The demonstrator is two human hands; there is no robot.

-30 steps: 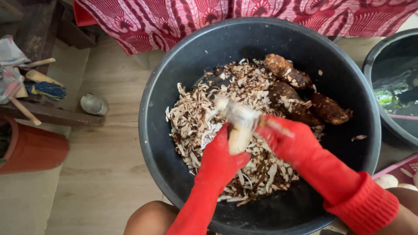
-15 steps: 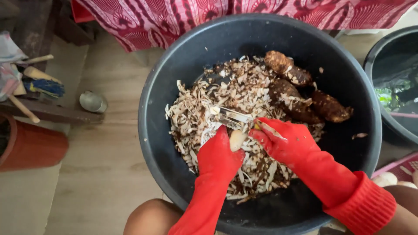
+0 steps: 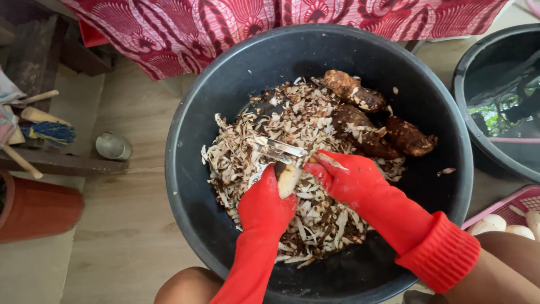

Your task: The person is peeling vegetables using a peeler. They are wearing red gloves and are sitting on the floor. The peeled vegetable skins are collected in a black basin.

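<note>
A: Where the two red-gloved hands meet at the centre of the frame, what is gripped?

B: A pale, partly peeled root (image 3: 288, 179) is clasped in the closed left hand (image 3: 264, 205); a metal peeler (image 3: 277, 150) is gripped by the closed right hand (image 3: 350, 179), its blade laid over the root's upper end.

A: What has been altered since a second ago?

B: The root, formerly raised upright with the blade at its tip, has been lowered and drawn toward the lower part of the frame. Only its pale face is now shown above the glove. A fresh peeling stroke is judged to be in progress.

A: How is the surrounding matter arranged?

B: Both hands are held over a heap of peelings (image 3: 270, 129) inside the black basin (image 3: 191, 146). Three unpeeled brown roots (image 3: 360, 112) are lodged at the upper right of the heap. A second dark tub (image 3: 478, 141) is seen at the right edge, a pink basket (image 3: 514, 200) with white peeled pieces at the lower right.
</note>
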